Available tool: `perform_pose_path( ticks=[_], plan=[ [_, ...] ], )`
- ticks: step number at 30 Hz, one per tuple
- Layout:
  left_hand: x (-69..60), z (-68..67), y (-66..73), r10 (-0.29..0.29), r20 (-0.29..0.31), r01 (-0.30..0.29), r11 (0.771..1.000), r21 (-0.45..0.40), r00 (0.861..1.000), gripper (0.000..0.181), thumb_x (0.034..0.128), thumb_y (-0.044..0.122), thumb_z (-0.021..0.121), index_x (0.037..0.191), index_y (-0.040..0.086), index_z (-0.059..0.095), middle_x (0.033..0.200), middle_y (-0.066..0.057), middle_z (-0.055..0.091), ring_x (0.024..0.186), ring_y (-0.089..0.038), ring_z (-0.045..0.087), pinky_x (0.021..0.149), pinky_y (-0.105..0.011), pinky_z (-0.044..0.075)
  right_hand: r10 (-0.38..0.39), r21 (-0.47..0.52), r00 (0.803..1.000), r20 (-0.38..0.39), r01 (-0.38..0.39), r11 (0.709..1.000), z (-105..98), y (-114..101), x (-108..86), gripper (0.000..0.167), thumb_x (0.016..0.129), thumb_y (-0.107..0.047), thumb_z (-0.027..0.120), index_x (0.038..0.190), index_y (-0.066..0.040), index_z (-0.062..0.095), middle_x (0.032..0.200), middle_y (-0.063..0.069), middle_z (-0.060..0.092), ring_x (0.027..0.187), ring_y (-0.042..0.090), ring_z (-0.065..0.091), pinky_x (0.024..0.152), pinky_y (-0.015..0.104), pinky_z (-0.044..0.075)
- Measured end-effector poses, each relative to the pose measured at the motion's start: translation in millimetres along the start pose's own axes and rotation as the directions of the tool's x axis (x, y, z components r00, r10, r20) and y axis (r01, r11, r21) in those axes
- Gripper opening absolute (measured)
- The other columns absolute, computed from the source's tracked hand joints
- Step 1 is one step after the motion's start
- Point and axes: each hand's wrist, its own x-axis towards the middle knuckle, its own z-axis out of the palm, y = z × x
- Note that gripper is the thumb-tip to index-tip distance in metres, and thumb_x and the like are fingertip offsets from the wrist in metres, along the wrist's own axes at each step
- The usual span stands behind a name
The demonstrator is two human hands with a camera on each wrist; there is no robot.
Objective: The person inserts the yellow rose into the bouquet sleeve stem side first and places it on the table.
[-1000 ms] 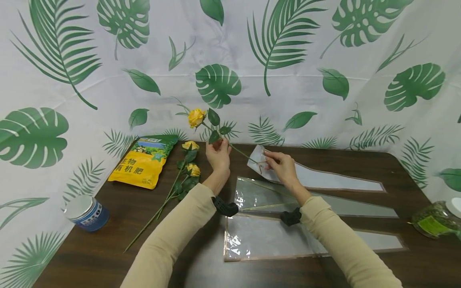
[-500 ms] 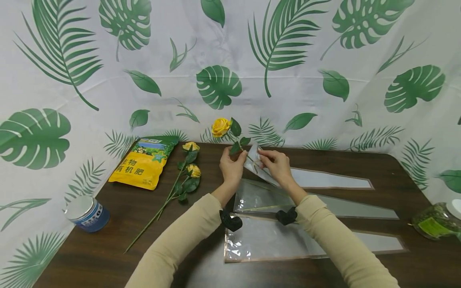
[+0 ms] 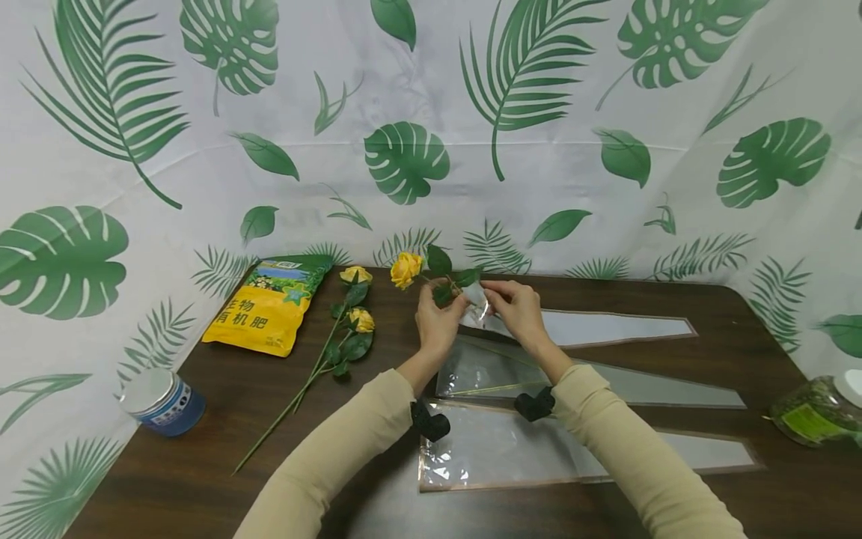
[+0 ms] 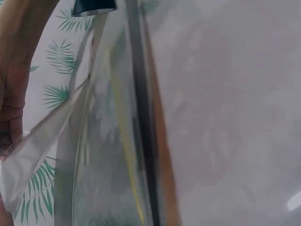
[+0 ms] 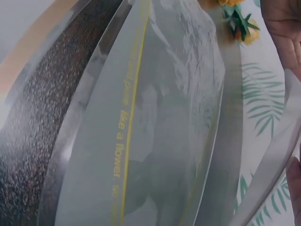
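Note:
At the back middle of the table, a yellow rose with green leaves leans to the left in the head view. My left hand grips its stem just below the leaves. Beside it, my right hand pinches the open end of a whitish flower sleeve, whose clear film bunches between both hands. The lower stem is hidden by that film. Both wrist views show the raised sleeve edge with parts of hands at the frame border; the fingertips are mostly out of sight there.
Two more flower sleeves lie nearer me, a grey one and a clear one. On the left are two yellow roses, a yellow fertilizer bag and a blue can. A white-lidded jar stands right.
My left hand has moved right with the rose, closer to my right hand. The sleeve shifted slightly left. Its film now stands up around the stem, and the bloom sits lower than half a second ago.

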Motion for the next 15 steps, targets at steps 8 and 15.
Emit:
perform_pose_path(
  ticks=[8,15],
  plan=[
    [-5.0,-0.9,0.5,-0.020,-0.001,0.020,0.987,-0.159,1.000,0.032,0.1017,0.018,0.041,0.121,-0.004,0.055,0.116,-0.022,0.060,0.095,-0.033,0.066,0.075,-0.032,0.056,0.047,0.020,0.999,0.000,-0.047,0.999,0.2,0.0,-0.7,0.020,0.089,-0.005,0.063,0.106,0.004,0.069,0.083,0.019,0.066,0.065,0.027,0.066,0.054,0.015,0.048],
    [-3.3,1.0,2.5,-0.158,-0.113,0.110,0.932,-0.346,0.981,0.022,0.0929,0.013,0.059,0.106,-0.004,0.067,0.107,-0.012,0.068,0.084,-0.009,0.061,0.067,-0.022,0.055,0.049,0.032,0.998,-0.033,-0.048,0.998,0.7,-1.5,-0.2,0.015,0.088,-0.003,0.064,0.097,0.008,0.069,0.084,0.020,0.068,0.065,0.029,0.067,0.056,0.012,0.048]
  ],
)
